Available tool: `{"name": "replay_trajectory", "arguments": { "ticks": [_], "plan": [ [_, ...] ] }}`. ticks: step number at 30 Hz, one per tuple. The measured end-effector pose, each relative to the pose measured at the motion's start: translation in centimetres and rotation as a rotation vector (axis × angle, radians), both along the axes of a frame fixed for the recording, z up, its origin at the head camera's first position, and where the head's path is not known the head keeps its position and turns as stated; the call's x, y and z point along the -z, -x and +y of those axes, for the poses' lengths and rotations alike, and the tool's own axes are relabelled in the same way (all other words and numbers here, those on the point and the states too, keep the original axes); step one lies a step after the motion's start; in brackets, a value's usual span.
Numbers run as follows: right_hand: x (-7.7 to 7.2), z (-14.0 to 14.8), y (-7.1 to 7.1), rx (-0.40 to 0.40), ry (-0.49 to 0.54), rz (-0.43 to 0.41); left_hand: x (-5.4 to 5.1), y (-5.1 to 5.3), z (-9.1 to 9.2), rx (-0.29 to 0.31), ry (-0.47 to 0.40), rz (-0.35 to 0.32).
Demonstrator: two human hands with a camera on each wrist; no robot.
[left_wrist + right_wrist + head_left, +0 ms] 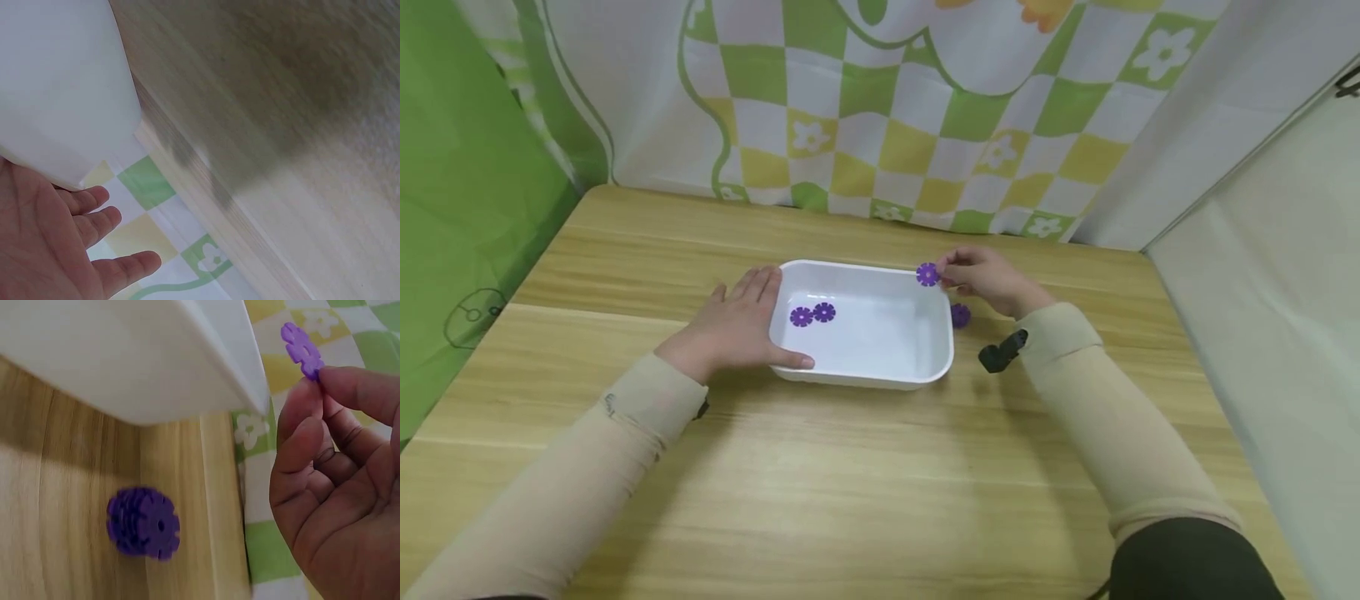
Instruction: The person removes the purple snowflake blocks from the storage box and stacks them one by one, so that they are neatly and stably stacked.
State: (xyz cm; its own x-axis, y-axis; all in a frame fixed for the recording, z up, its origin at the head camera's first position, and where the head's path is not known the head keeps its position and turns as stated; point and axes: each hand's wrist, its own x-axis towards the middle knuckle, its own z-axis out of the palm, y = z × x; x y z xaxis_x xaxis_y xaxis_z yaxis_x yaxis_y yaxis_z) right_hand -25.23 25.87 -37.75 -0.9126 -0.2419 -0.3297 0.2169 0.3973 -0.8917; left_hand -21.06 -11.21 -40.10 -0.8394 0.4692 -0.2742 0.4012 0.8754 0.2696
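A white rectangular tub (880, 333) stands on the table, with two purple snowflake discs (824, 312) lying inside near its left end. My left hand (737, 325) rests on the tub's left end, fingers along the outer side and thumb over the near rim; the left wrist view shows its fingers (97, 228) extended by the tub wall. Between thumb and fingertips, my right hand (988, 277) pinches another purple snowflake disc (302, 351) at the tub's far right corner. A stack of purple snowflake discs (144, 523) sits on the table just right of the tub, partly hidden in the head view.
The wooden table (850, 483) runs up to a checkered green, yellow and white curtain (910, 125) at the back. Green fabric (467, 208) hangs at the left, a pale wall (1270, 250) at the right. A black wrist camera (1002, 352) hangs under the right wrist.
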Motion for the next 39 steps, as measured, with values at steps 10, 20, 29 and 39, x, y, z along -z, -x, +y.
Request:
{"name": "replay_trajectory", "arguments": {
  "ticks": [10,20,29,39],
  "plan": [
    [0.9,3.1,-0.8,0.077,0.034,0.009,-0.3,-0.1,0.1,-0.004,-0.016,-0.003],
    [2.6,5.3,-1.4,0.083,-0.093,-0.025,-0.4,-0.1,0.1,-0.01,-0.019,-0.005],
    [4.4,6.0,-1.8,0.07,-0.112,-0.041,-0.3,-0.2,0.1,-0.015,-0.037,-0.011],
    [5.1,5.8,-1.7,0.046,-0.173,-0.056,-0.3,-0.1,0.0,-0.011,-0.029,-0.011]
  ]
}}
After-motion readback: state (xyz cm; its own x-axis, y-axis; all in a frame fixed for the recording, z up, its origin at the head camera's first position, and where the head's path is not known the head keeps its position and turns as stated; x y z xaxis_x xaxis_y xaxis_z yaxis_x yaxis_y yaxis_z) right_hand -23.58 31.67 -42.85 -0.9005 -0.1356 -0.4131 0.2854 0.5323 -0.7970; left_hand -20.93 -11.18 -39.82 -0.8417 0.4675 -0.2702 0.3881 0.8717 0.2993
